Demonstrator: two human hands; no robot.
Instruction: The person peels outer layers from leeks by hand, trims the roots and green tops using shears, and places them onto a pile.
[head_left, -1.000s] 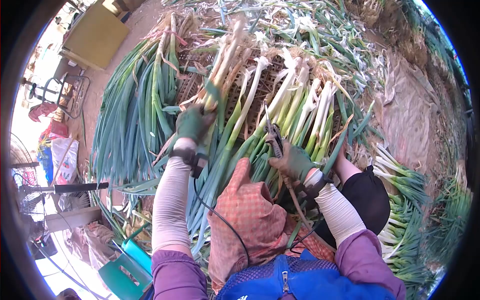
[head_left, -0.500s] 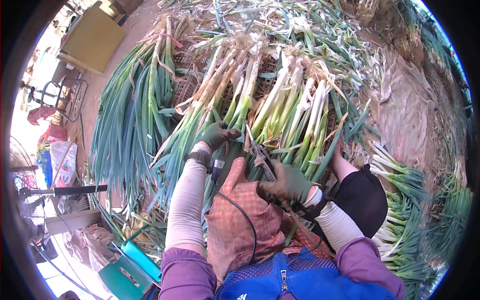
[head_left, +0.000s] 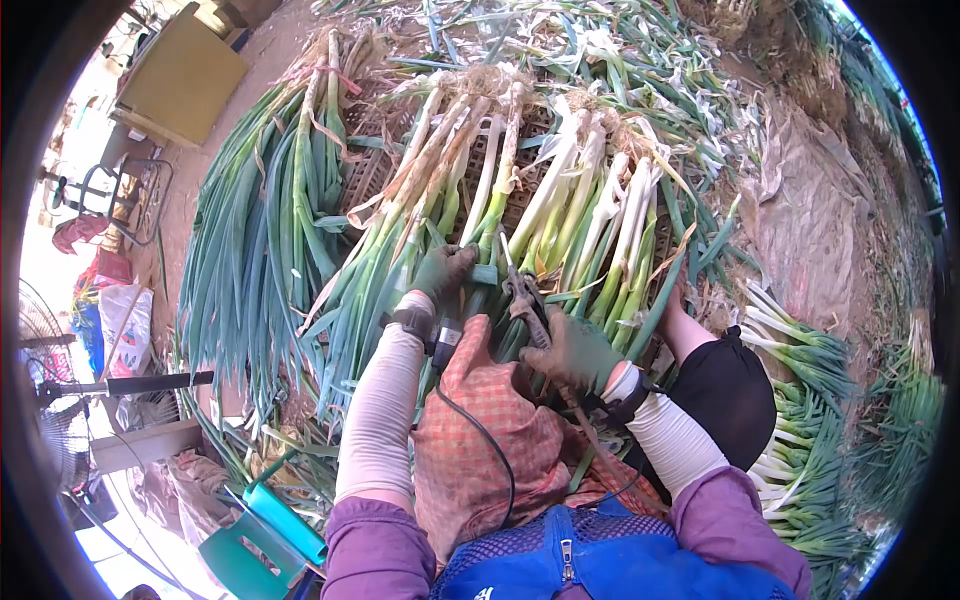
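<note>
My left hand (head_left: 440, 274), in a dark glove, is closed around the green part of a large green onion (head_left: 492, 212) in front of me. In my gloved right hand (head_left: 580, 352) is an air blow gun (head_left: 526, 300), with a hose running down from its handle. The gun's thin nozzle points up toward the onion, close beside my left fingers. Other thick green onions (head_left: 600, 210) lie side by side around both hands, roots away from me, pale stalks and green leaves toward me. The fingers' undersides are hidden.
A bundle of long green onions (head_left: 262, 230) lies to the left. Cleaned green onions (head_left: 795, 420) are piled at the right beside a dusty sheet (head_left: 805, 210). Peelings (head_left: 630, 60) litter the far ground. A teal plastic stool (head_left: 245, 560) and a fan (head_left: 60, 430) stand at the left.
My left hand has shifted slightly to the right and up along the onion. The air blow gun now points more upright, its nozzle a little higher.
</note>
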